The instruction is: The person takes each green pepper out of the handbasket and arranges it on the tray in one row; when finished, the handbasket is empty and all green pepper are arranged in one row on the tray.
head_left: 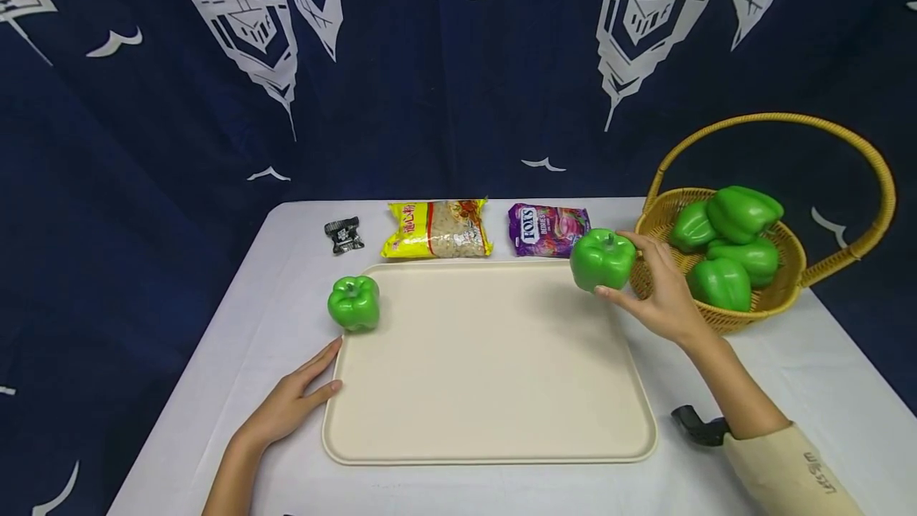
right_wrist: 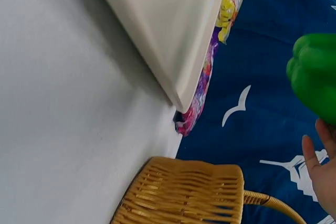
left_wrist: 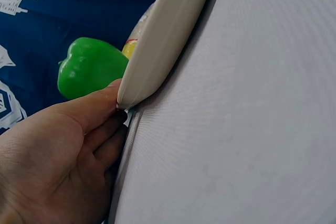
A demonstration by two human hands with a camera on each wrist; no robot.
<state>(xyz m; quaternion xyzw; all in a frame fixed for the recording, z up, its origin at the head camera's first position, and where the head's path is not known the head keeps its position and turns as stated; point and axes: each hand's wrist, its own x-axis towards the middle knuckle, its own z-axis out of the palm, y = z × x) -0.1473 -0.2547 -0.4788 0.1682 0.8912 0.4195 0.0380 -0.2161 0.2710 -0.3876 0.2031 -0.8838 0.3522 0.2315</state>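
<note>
My right hand holds a green bell pepper between thumb and fingers, raised above the tray's far right corner. In the right wrist view only part of that hand and pepper shows. My left hand touches the left edge of a cream tray. Seen from the left wrist, the thumb meets the tray's rim while the other fingers lie beside it. Another green bell pepper sits at the tray's far left corner.
A wicker basket with a tall handle holds several green peppers at the right. Behind the tray lie a small black packet, a yellow clear-fronted bag and a purple FOX'S bag. A black curved object lies near the right forearm.
</note>
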